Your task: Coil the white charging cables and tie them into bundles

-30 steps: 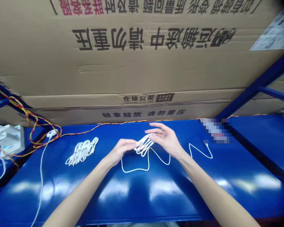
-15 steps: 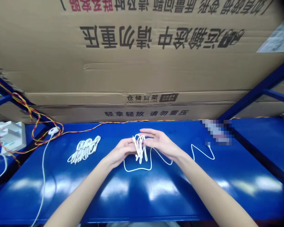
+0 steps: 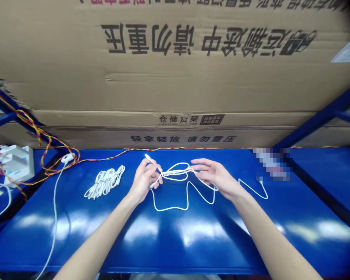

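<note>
A white charging cable point(image 3: 175, 171) is bunched in flat loops between my two hands, just above the blue shelf. My left hand point(image 3: 144, 181) pinches one end of the bundle, and a white plug point(image 3: 148, 157) sticks up past its fingers. At the other end, my right hand point(image 3: 218, 178) has its fingers stretched along the loops, with the cable running between fingers and thumb. A loose length of the cable point(image 3: 170, 209) lies in bends on the shelf below. Its far stretch point(image 3: 255, 192) shows right of my right wrist, ending in a connector.
A tied bundle of white cables point(image 3: 105, 182) lies left on the blue shelf point(image 3: 175, 241). Further left are a white cable with a switch point(image 3: 67, 158), red-yellow twisted wires point(image 3: 48, 155) and a white holder point(image 3: 19, 165). A large cardboard box point(image 3: 175, 89) stands behind; a blurred-out item lies right.
My hands have moved apart, and the upright coil between them is now stretched sideways into long loops. The plug now shows above my left hand. The view has shifted slightly.
</note>
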`<control>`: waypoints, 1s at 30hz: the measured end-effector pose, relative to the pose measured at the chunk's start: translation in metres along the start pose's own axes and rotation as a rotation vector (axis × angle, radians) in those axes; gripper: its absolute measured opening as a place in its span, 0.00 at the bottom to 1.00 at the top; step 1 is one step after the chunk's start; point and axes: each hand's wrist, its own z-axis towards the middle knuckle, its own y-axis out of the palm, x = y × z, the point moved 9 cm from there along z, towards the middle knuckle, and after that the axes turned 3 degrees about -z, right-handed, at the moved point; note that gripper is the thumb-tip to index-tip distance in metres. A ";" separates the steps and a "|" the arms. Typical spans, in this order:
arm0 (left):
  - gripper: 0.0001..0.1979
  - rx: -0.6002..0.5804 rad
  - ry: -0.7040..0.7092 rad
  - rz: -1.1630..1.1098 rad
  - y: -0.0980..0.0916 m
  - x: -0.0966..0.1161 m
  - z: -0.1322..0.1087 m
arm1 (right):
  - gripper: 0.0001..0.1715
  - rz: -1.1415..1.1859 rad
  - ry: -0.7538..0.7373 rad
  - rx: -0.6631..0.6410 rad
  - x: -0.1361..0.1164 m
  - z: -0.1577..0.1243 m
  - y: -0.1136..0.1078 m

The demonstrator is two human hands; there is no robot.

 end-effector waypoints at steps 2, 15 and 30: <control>0.21 0.000 0.015 0.055 0.001 0.001 -0.002 | 0.30 -0.135 -0.081 -0.009 -0.009 -0.002 0.000; 0.21 -0.105 0.083 0.148 0.028 0.002 -0.021 | 0.24 -0.765 -0.534 0.193 -0.042 -0.020 0.049; 0.12 -0.156 0.217 0.368 0.030 0.007 -0.033 | 0.10 -0.434 -0.334 0.243 -0.022 -0.028 0.067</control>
